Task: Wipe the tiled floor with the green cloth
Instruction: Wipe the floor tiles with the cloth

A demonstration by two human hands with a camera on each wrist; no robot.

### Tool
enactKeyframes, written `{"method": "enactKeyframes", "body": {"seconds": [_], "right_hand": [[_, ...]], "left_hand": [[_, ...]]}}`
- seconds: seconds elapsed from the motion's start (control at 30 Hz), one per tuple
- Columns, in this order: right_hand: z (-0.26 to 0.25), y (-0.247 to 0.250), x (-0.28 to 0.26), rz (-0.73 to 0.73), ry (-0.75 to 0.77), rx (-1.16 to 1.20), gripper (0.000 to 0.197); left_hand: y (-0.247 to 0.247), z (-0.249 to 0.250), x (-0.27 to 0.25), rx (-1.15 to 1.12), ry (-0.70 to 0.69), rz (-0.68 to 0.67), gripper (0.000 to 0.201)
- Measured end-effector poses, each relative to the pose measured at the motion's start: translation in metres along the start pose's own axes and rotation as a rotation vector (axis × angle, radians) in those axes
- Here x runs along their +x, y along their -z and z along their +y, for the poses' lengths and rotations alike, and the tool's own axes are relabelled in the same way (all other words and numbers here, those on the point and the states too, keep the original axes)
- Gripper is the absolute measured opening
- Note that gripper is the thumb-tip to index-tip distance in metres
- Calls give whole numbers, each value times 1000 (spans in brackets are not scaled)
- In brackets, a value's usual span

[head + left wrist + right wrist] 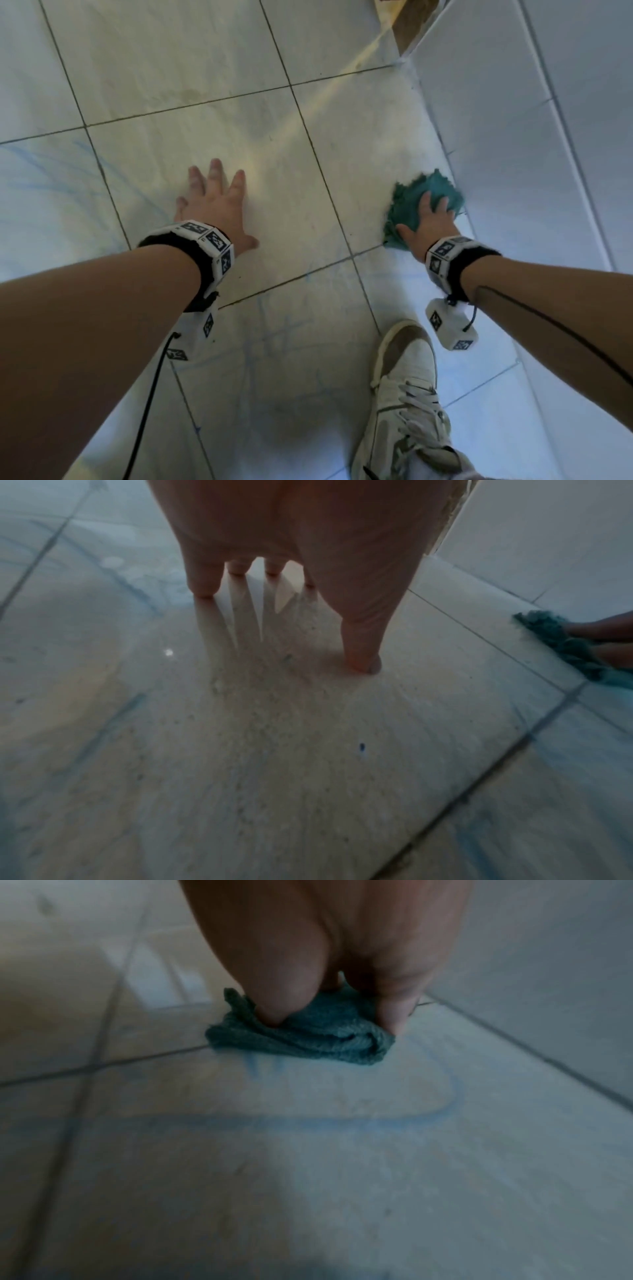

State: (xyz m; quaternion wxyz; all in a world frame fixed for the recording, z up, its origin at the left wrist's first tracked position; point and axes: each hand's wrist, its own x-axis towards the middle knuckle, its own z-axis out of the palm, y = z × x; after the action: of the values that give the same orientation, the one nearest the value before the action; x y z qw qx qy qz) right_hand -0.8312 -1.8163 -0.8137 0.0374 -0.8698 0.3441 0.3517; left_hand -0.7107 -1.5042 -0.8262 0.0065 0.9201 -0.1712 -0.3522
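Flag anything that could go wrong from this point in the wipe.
The green cloth is bunched under the right hand, so it may leave strips uncleaned along the wall. Blue marks nearer the shoe could get missed or smeared. The left hand braces flat on a glossy tiled floor and might slip.

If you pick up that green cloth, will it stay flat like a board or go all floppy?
Probably floppy: the green cloth is bunched in soft folds under the right hand. It looks light for its size, being thin fuzzy fabric. It likely drags rather than slips on the tiled floor.
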Motion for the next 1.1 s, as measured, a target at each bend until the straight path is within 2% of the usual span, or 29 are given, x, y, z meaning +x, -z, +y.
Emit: {"method": "enactKeyframes", "body": {"seconds": [0.1,0.2,0.3,0.4,0.47,0.53,0.63,0.67,0.73,0.8,0.83,0.93,1.0,1.1], "right_hand": [[-38,-9,-32,-10,190,-113,90],[-105,-27,-75,-20,505,-320,90],[-149,-54,-106,-74,695,-346,90],[-138,-50,-93,-97,725,-329,92],[-113,-31,-63,-42,644,-287,93],[-74,-13,-30,6,447,-171,93],[-13,2,-1,9,62,6,93],[-2,0,1,2,-16,29,92],[-1,-7,-5,-3,-76,58,90],[-23,-13,-18,-15,-35,74,90],[-38,-16,-29,-23,34,36,90],[-100,-32,-68,-9,400,-169,90],[-132,-49,-90,-41,565,-210,90],[-136,-52,-86,-71,601,-244,93]], "left_hand": [[-2,-3,0,-12,-14,7,120],[-1,-6,-1,-10,-23,6,118],[-1,-5,0,6,-23,11,111],[-1,-2,0,-9,-15,3,113],[0,-2,0,-13,-13,-10,118],[1,-3,-1,-17,-6,-24,120],[2,-2,0,-25,-9,-26,121],[3,-2,0,-32,-6,-28,122],[2,-1,-1,-35,3,-31,122],[2,-1,0,-30,1,-27,122],[2,-1,0,-30,-1,-23,122],[3,-2,0,-33,-6,-12,123],[2,-3,1,-31,-7,-10,123],[0,-1,2,-22,-7,2,123]]}}
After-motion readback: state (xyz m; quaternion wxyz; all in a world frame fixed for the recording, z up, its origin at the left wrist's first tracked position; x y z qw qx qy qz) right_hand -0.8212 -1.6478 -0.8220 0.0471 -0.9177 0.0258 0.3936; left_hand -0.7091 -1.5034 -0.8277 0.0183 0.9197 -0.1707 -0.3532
